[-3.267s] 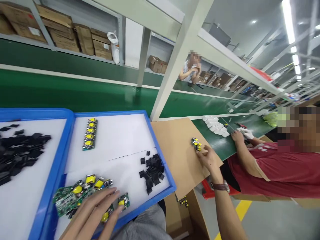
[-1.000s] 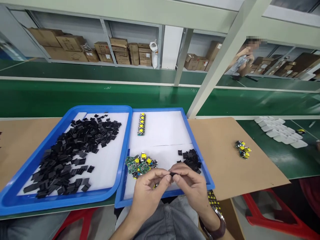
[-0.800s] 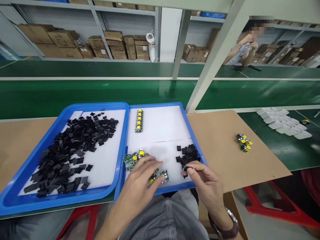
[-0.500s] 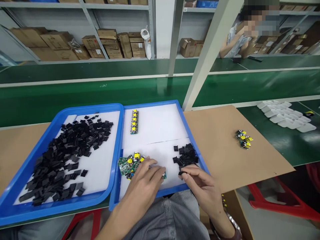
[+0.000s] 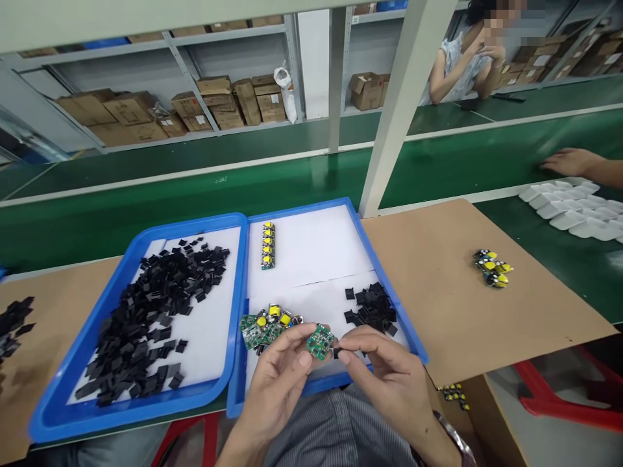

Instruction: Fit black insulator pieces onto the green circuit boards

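Observation:
A small green circuit board [image 5: 320,342] is pinched in my left hand [image 5: 280,373], its component side turned up toward me. Close against it on the right, my right hand [image 5: 384,370] grips a small black piece [image 5: 335,352] between thumb and forefinger; most of that piece is hidden by the fingers. Just behind my left hand lies a pile of circuit boards [image 5: 267,324] with yellow-topped parts. Behind my right hand is a heap of black pieces [image 5: 372,306]. Both heaps rest in the right blue tray [image 5: 360,224].
A row of boards [image 5: 268,246] stands at the tray's back left. The left blue tray [image 5: 233,259] holds many black pieces [image 5: 160,305]. More boards [image 5: 492,267] lie on brown cardboard [image 5: 428,311]. White cups [image 5: 574,207], another person's hand [image 5: 572,161] and a slanted post [image 5: 396,110] are beyond.
My left hand has lifted a circuit board from by the pile and turned it up. My right hand has brought the black piece left to it. Another person's hand has appeared at right.

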Action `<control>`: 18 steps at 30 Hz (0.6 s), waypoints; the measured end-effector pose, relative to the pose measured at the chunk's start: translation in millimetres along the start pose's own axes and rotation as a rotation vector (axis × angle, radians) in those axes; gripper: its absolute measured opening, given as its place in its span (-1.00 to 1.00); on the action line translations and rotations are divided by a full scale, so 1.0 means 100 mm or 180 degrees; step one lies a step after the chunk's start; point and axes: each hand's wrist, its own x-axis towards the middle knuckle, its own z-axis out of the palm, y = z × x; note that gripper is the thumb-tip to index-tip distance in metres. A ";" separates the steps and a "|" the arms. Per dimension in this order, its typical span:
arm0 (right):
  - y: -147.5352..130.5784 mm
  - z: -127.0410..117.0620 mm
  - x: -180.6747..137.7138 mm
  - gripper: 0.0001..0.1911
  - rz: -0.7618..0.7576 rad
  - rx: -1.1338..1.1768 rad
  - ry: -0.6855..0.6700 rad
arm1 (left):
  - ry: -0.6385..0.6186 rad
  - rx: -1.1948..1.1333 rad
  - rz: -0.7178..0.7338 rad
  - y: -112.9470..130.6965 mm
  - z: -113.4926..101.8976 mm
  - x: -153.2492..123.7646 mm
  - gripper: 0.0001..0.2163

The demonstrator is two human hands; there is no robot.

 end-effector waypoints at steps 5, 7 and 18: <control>0.01 0.02 -0.03 -0.69 -0.0246 -0.0252 0.0003 | -0.0254 -0.0094 0.0153 -0.08 -0.06 -0.04 -0.69; -0.01 0.03 -0.04 -0.69 -0.0305 -0.0367 -0.0091 | -0.0367 0.0038 0.0123 -0.08 -0.07 -0.07 -0.67; -0.04 0.07 -0.12 -0.73 -0.0200 -0.0450 -0.0073 | -0.0115 0.0735 0.0111 -0.04 -0.11 -0.19 -0.68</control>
